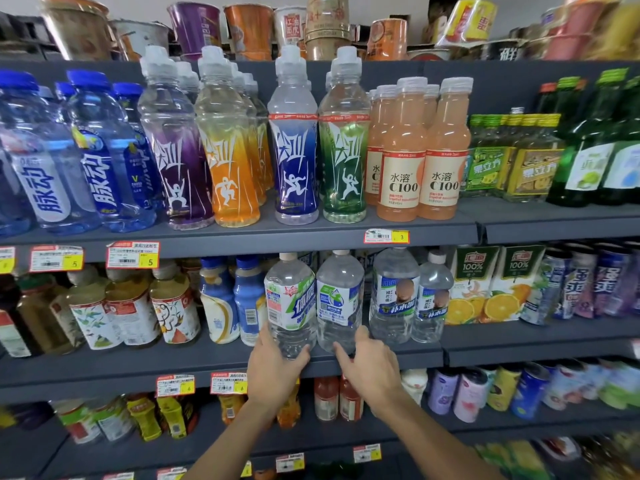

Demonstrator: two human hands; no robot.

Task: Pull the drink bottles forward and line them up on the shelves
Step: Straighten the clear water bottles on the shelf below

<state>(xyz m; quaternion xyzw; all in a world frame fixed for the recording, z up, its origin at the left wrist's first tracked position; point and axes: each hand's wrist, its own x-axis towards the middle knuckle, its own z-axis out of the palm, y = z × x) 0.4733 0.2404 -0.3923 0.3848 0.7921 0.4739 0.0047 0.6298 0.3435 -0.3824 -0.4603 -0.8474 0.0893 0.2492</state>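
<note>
On the middle shelf [138,368], the left hand [273,365] curls round the base of a green-labelled clear bottle [291,303] at the front edge. The right hand [372,365] grips the blue-labelled clear bottle [339,299] touching it on the right. The sports drinks [294,150] above look fronted already. The blue-and-white bottles [232,299] to the left sit farther back, so that stretch seems left to do.

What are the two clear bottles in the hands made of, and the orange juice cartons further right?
Left bottle and right bottle: apparently clear glossy plastic, see-through, with printed film labels. Orange juice cartons: likely coated paperboard, flat printed faces, folded edges.
</note>
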